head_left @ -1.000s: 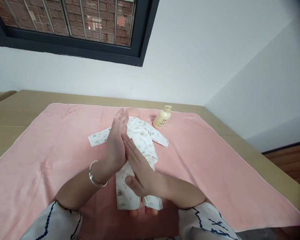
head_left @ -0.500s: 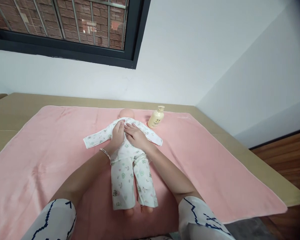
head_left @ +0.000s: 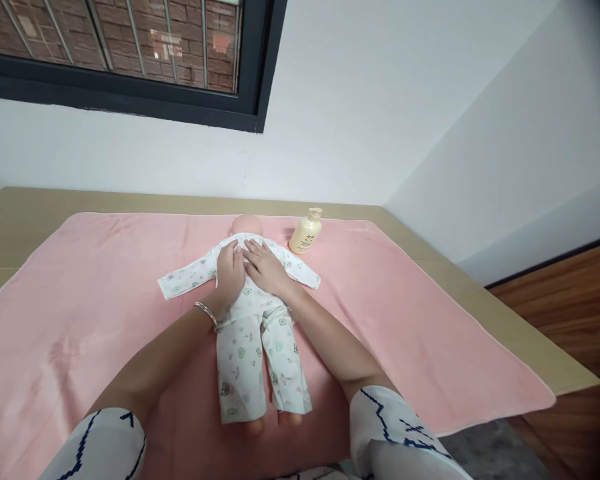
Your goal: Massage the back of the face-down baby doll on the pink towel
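A baby doll (head_left: 247,300) in white printed pyjamas lies stretched out on a pink blanket (head_left: 405,333), its head at the far end and its feet toward me. Both sleeves spread out sideways. My left hand (head_left: 230,270) rests on the left side of the doll's upper torso, fingers extended. Flat on the right side of the torso lies my right hand (head_left: 266,268), its fingers slightly spread and pointing up and left. The fingertips of the two hands nearly meet at the middle. Neither hand grips anything. The cloth under my palms is hidden.
A pale yellow pump bottle (head_left: 305,232) stands on the blanket right of the doll's head. The tan surface (head_left: 130,201) shows around the blanket, against a white wall (head_left: 355,120). A dark-framed window (head_left: 253,107) is at upper left, wood panelling (head_left: 565,313) at right.
The whole view has shifted slightly, so everything appears a little further left. My hands stay on the doll's torso, with only a slight change in how the fingers lie.
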### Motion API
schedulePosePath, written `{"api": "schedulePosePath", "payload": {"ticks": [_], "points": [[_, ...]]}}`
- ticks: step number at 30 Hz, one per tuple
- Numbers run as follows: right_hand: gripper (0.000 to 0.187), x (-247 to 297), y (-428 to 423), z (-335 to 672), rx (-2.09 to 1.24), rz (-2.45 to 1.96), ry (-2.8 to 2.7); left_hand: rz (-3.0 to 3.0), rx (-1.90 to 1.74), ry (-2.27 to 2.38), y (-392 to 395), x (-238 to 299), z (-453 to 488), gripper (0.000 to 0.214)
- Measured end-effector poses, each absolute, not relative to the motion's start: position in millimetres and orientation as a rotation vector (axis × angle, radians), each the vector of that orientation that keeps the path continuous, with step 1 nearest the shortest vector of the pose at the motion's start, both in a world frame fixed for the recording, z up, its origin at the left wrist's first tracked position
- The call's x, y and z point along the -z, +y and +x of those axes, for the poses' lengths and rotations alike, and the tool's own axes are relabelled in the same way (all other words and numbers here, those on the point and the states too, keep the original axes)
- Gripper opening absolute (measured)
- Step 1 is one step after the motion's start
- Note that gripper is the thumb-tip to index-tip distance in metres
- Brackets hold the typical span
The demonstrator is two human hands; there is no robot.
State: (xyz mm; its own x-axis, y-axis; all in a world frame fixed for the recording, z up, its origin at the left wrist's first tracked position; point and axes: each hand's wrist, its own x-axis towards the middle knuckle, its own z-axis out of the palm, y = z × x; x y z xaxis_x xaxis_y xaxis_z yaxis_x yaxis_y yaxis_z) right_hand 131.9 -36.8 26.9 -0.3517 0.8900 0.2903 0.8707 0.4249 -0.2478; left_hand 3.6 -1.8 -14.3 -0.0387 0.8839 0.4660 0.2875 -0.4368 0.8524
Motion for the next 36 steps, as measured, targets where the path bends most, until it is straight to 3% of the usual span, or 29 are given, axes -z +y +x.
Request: {"api": "schedulePosePath", "payload": {"ticks": [5,8,13,16,20,36], "points": [[0.058,-27.9,-36.9,136.4,0.028,-1.792,-2.042,1.779,-1.497,1.267,2.6,10.5,4.9,0.045],[0.049,-27.7,-42.1,129.7,0.12,-1.637,-2.226,1.816,-1.557,1.32,9.1,10.7,3.9,0.044],[0.047,-26.8,-33.7,139.5,-0.095,-1.542,-2.265,1.862,-1.588,1.258,4.3,13.5,-1.2,0.041],[0.056,-22.5,-29.4,140.4,-0.125,-1.693,-2.12,1.878,-1.567,1.229,3.7,14.3,-2.2,0.042],[0.061,-21.1,-41.3,128.3,-0.035,-1.843,-2.089,1.933,-1.467,1.238,7.6,17.4,-1.3,0.049],[0.056,-11.9,-17.4,159.8,-0.188,-1.684,-1.926,2.269,-1.088,1.566,4.5,20.0,5.8,0.053]]}}
